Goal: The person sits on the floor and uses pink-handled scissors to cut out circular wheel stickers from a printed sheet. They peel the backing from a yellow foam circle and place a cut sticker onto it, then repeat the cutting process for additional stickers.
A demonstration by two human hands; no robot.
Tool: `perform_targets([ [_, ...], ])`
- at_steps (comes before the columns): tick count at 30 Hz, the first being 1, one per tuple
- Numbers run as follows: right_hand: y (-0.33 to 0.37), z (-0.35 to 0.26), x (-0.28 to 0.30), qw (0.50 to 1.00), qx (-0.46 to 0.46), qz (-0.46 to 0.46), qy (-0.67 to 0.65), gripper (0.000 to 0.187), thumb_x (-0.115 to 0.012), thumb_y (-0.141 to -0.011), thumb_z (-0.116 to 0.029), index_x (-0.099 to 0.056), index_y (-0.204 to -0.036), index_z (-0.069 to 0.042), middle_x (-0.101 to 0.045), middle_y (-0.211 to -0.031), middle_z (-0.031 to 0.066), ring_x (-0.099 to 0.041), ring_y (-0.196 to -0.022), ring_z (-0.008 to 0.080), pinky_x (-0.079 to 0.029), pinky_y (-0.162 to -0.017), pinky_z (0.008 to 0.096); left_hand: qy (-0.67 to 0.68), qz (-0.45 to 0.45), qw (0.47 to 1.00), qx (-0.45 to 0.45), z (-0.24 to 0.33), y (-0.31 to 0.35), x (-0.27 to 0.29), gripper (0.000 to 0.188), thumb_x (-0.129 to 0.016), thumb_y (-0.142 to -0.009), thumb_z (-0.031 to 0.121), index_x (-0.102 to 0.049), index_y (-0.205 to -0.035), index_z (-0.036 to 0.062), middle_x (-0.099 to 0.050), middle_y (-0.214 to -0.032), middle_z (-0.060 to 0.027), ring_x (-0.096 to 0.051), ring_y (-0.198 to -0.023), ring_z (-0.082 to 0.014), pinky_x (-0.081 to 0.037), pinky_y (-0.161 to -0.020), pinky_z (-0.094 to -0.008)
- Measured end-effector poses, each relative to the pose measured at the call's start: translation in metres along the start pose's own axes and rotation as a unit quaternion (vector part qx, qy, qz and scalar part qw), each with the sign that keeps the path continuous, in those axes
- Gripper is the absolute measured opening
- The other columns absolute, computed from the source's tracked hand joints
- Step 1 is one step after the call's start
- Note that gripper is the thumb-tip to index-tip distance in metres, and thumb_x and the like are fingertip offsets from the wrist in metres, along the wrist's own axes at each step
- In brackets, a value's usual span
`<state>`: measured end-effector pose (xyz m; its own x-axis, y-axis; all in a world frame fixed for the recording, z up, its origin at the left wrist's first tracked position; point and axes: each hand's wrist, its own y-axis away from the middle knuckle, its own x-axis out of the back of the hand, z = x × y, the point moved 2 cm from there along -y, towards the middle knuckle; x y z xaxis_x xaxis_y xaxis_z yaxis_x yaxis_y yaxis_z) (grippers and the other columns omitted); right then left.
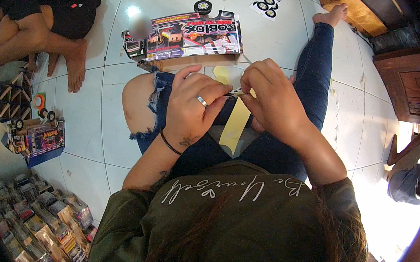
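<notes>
My left hand (192, 101), with a ring and a black wrist band, pinches a small black-and-white piece (234, 91) over my lap. From the other side the fingertips of my right hand (273, 99) close on the same piece. My fingers cover part of it, so its exact kind does not show. Below it a pale yellow strip (237, 126) hangs down between my legs; whether it is joined to the piece I cannot tell. Just beyond my hands, a printed cardboard toy truck (193, 38) lies on its side, with a black wheel (202, 7) at its far edge.
Printed wheel cutouts (271, 3) lie on the tiled floor (109, 131) at the far side. Another toy truck (42, 137) and an orange tape roll (39, 100) are at left, near many packed trucks (44, 221). One person's bare leg (56, 50) is at upper left; another person (408, 170) sits far right.
</notes>
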<state>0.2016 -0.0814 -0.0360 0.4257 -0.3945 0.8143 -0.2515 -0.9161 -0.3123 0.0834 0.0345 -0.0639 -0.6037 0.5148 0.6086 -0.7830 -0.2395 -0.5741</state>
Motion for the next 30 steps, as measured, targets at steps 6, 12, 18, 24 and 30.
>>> perform_targets([
  [6,0.003,0.002,0.004,0.995,0.01,0.058,-0.074,0.025,-0.068,-0.059,0.003,-0.051,-0.075,-0.004,-0.054,-0.085,0.009,-0.053,-0.083,0.0266,-0.043,-0.072,0.0339,0.058,-0.004,0.998,0.034,-0.003,0.001,-0.001,0.015,-0.065,-0.069,0.004,-0.062,-0.084,0.0055,-0.063,-0.082,-0.008,-0.06,-0.079,-0.0267,-0.041,-0.088,-0.0423],
  [12,0.0,0.007,0.002,0.992,0.01,0.064,-0.106,0.023,-0.068,-0.058,0.003,-0.052,-0.073,-0.004,-0.055,-0.083,0.0079,-0.053,-0.081,0.0255,-0.043,-0.071,0.0328,0.097,0.001,0.992,0.075,0.001,0.0,-0.005,0.012,-0.063,-0.074,0.005,-0.062,-0.086,0.004,-0.064,-0.086,-0.0108,-0.06,-0.083,-0.0311,-0.044,-0.085,-0.041],
  [18,-0.001,0.008,-0.001,0.993,0.049,0.088,-0.064,0.023,-0.07,-0.057,0.002,-0.054,-0.073,-0.004,-0.056,-0.082,0.0064,-0.053,-0.079,0.0245,-0.044,-0.068,0.0333,0.136,-0.007,0.985,0.104,0.004,-0.009,0.0,0.008,-0.062,-0.075,0.007,-0.061,-0.082,0.0019,-0.063,-0.084,-0.0111,-0.061,-0.078,-0.0293,-0.047,-0.07,-0.0339],
  [24,-0.003,0.008,-0.006,0.993,0.076,0.084,-0.039,0.021,-0.068,-0.057,-0.002,-0.055,-0.073,-0.005,-0.055,-0.083,0.0065,-0.052,-0.081,0.025,-0.043,-0.071,0.0351,0.09,-0.056,0.988,0.115,0.009,-0.018,0.008,0.008,-0.062,-0.073,0.007,-0.058,-0.076,0.0008,-0.058,-0.076,-0.011,-0.059,-0.066,-0.0278,-0.045,-0.058,-0.033],
  [30,-0.006,0.005,-0.011,0.99,0.101,0.103,-0.003,0.023,-0.07,-0.053,-0.001,-0.056,-0.071,-0.005,-0.056,-0.081,0.0058,-0.054,-0.077,0.0238,-0.045,-0.066,0.0333,0.06,-0.07,0.986,0.139,0.008,-0.018,0.009,0.008,-0.062,-0.072,0.005,-0.056,-0.074,0.0002,-0.057,-0.075,-0.0119,-0.057,-0.062,-0.0279,-0.045,-0.056,-0.034],
])
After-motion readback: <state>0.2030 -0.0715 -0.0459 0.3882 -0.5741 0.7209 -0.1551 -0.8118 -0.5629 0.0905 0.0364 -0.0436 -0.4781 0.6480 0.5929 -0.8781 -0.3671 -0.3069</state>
